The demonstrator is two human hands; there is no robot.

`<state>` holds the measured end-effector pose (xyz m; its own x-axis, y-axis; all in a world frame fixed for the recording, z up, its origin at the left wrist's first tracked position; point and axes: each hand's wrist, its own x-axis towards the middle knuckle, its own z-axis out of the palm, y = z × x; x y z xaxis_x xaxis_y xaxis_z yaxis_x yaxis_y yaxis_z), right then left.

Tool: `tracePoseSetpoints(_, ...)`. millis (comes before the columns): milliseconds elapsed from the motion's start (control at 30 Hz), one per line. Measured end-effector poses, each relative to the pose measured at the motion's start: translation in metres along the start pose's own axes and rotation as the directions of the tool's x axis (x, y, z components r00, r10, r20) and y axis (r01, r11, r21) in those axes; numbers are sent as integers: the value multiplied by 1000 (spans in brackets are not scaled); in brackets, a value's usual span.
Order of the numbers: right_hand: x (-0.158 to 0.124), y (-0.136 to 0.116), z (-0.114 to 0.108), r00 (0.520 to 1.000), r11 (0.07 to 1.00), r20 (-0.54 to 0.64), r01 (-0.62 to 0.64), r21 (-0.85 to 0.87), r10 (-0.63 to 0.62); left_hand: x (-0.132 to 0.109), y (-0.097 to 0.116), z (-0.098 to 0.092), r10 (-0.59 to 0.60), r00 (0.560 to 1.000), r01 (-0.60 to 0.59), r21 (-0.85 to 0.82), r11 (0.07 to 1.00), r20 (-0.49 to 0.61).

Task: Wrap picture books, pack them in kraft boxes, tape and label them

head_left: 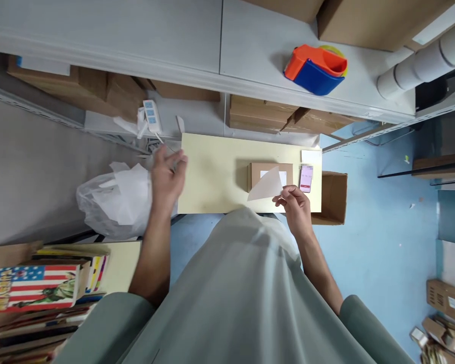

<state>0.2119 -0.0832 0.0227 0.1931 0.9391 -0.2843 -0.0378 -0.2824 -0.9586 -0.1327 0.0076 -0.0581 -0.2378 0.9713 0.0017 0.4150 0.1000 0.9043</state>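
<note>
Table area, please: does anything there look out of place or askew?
The power strip lies crooked among loose cables off the table's far left corner; the right hand holds a paper sheet tilted over the box.

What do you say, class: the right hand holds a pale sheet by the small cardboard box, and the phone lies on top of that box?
No: the phone lies beside the box on the table, not on top of it, as the head view shows. The right hand does hold a pale sheet by the box.
</note>
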Motion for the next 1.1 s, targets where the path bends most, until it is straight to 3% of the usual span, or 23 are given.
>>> tracePoseSetpoints(100, 2, 2, -16, 1000, 999, 21, 16, -32, -15, -44, 64, 48, 2, 981, 36, -189, 981, 194)
tracePoseSetpoints(200, 6, 2, -32, 995, 990, 56, 93, -110, -87, -81, 122, 84, -11, 934, 111, -261, 959, 357)
tracePoseSetpoints(333, 12, 1, -49, 963, 951, 130, 255, -176, -234, -109, 162, 121, -68, 898, 201, -266, 943, 435)
tracePoseSetpoints(533, 21, 7, -79, 904, 869, 227, 416, -266, -363, -128, 175, 173, -163, 902, 288, -276, 917, 399)
tracePoseSetpoints(700, 28, 16, -110, 895, 869, 313, 406, -281, -317, -132, 171, 204, -247, 913, 338, -263, 904, 324)
tracePoseSetpoints(800, 39, 24, -132, 950, 920, 188, 293, -259, -250, -131, 164, 212, -308, 898, 397, -278, 875, 315)
tracePoseSetpoints(867, 51, 32, -149, 986, 960, 53, 163, -229, -155, -130, 161, 212, -336, 882, 435, -295, 851, 331)
tracePoseSetpoints(933, 65, 42, -165, 999, 983, -7, 39, -181, -41, -129, 161, 210, -350, 876, 452, -311, 836, 333)
tracePoseSetpoints(1100, 85, 59, -185, 972, 989, 183, -136, -55, 144, -127, 166, 211, -375, 870, 471, -318, 823, 319)
